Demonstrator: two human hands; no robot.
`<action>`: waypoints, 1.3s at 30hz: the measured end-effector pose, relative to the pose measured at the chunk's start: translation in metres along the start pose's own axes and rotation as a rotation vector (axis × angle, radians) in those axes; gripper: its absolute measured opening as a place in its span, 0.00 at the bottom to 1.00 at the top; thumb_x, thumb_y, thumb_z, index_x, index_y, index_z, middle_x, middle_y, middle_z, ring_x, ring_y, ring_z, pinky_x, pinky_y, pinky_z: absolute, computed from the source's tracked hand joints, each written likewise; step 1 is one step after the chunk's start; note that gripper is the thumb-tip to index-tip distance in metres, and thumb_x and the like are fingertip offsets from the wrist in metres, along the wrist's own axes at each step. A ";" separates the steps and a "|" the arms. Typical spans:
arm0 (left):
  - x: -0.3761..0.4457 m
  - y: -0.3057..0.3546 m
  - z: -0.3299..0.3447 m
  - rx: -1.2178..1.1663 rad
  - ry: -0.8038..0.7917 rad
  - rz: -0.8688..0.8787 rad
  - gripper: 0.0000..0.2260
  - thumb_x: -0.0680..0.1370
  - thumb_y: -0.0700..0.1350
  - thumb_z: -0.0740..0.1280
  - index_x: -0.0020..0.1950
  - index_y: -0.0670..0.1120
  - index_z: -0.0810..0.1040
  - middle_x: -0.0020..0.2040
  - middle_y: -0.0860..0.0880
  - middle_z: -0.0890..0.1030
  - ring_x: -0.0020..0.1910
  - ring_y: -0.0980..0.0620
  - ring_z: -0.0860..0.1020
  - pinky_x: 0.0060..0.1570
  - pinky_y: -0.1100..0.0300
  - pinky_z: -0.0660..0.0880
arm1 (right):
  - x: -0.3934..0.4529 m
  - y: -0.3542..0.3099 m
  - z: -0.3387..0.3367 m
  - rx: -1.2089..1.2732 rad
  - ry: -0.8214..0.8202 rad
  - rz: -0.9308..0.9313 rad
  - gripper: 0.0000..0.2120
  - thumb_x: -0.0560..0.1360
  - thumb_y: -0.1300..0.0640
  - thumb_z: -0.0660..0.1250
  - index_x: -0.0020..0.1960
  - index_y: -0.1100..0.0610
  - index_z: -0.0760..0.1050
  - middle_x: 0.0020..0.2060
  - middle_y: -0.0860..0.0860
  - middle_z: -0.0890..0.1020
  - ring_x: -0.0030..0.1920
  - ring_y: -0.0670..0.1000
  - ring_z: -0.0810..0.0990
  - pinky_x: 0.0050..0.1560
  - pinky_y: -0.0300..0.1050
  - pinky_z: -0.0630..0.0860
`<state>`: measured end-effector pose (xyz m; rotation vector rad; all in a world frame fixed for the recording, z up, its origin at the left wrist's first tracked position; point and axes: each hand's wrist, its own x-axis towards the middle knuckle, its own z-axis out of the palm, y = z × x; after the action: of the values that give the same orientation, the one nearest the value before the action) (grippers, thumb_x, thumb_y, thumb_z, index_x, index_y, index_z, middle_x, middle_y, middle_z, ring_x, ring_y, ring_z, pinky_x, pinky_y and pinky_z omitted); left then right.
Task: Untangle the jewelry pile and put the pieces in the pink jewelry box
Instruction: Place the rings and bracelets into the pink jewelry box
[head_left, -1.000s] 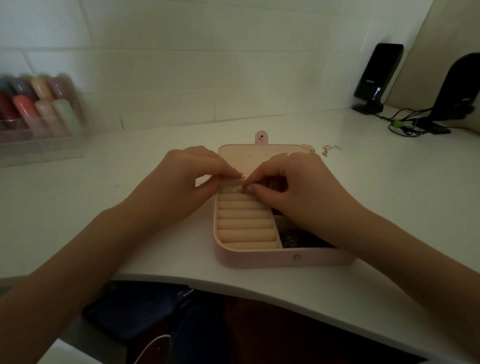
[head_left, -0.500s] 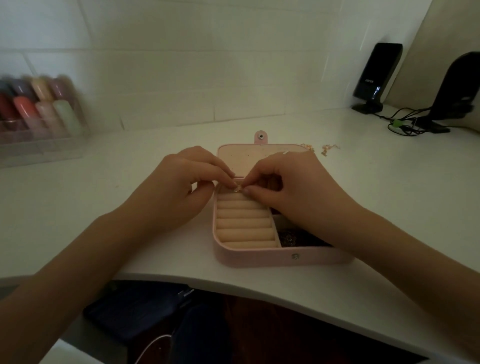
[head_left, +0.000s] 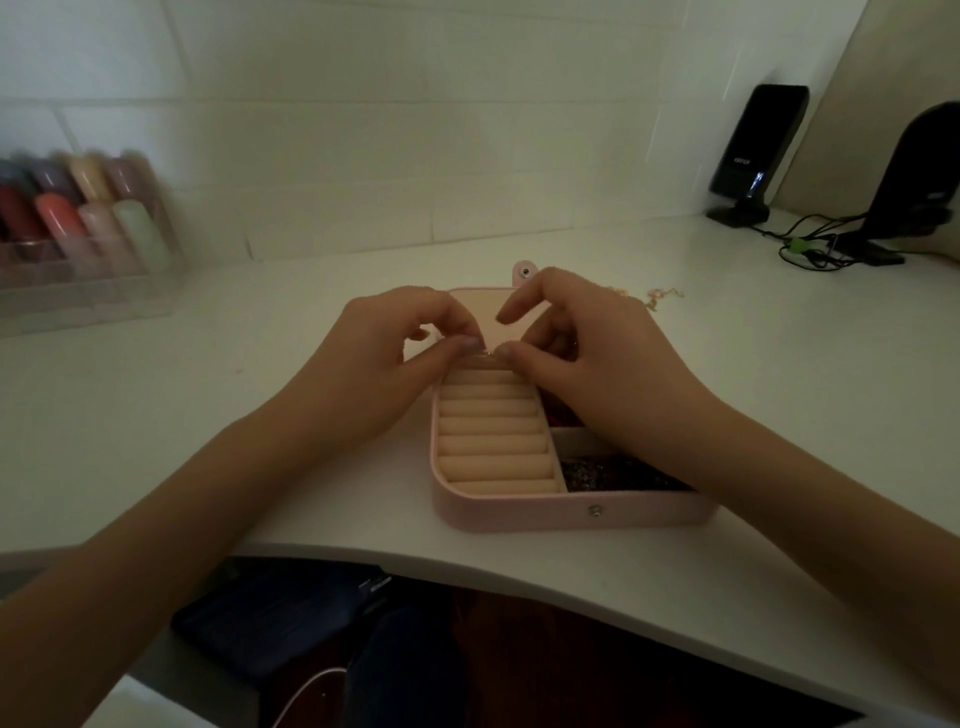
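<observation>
The pink jewelry box (head_left: 519, 512) lies open on the white desk, its cream ring rolls (head_left: 493, 436) on the left and dark compartments holding jewelry (head_left: 602, 475) on the right. Both hands meet over the far end of the ring rolls. My left hand (head_left: 384, 374) pinches a small gold piece (head_left: 485, 354) between thumb and fingers. My right hand (head_left: 597, 364) touches the same piece with its thumb tip, its index finger lifted and extended above. A small gold tangle of jewelry (head_left: 657, 299) lies on the desk behind the box, partly hidden by my right hand.
A clear organiser with coloured bottles (head_left: 78, 228) stands at the back left. Two black speakers (head_left: 753, 150) and tangled cables (head_left: 815, 249) occupy the back right corner. The desk's curved front edge (head_left: 415, 561) runs just below the box.
My right index finger has lifted off the small piece and now points up over the lid. Both hands stay over the far ring rolls.
</observation>
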<state>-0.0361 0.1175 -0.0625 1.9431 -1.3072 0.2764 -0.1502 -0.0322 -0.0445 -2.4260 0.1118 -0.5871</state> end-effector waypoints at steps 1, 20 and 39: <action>0.000 0.000 0.000 0.009 -0.009 -0.012 0.06 0.77 0.41 0.67 0.45 0.53 0.77 0.43 0.62 0.78 0.48 0.61 0.75 0.48 0.73 0.70 | -0.001 0.000 -0.001 -0.008 -0.002 -0.006 0.08 0.74 0.55 0.70 0.51 0.50 0.74 0.34 0.45 0.80 0.38 0.39 0.77 0.39 0.30 0.73; 0.003 0.002 0.002 -0.074 0.024 -0.137 0.05 0.72 0.42 0.72 0.41 0.52 0.81 0.40 0.57 0.80 0.43 0.61 0.78 0.44 0.66 0.76 | -0.003 -0.007 -0.003 -0.306 -0.060 -0.195 0.07 0.75 0.60 0.66 0.50 0.54 0.82 0.31 0.40 0.69 0.33 0.38 0.66 0.39 0.31 0.65; 0.003 -0.003 0.002 0.034 0.020 0.166 0.08 0.72 0.47 0.69 0.46 0.47 0.85 0.42 0.58 0.79 0.43 0.62 0.76 0.45 0.73 0.70 | -0.004 -0.006 -0.003 -0.308 -0.074 -0.174 0.06 0.75 0.58 0.66 0.49 0.53 0.82 0.33 0.42 0.71 0.34 0.39 0.67 0.40 0.31 0.65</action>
<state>-0.0324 0.1143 -0.0637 1.8577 -1.4611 0.4018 -0.1555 -0.0281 -0.0408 -2.7735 -0.0438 -0.5921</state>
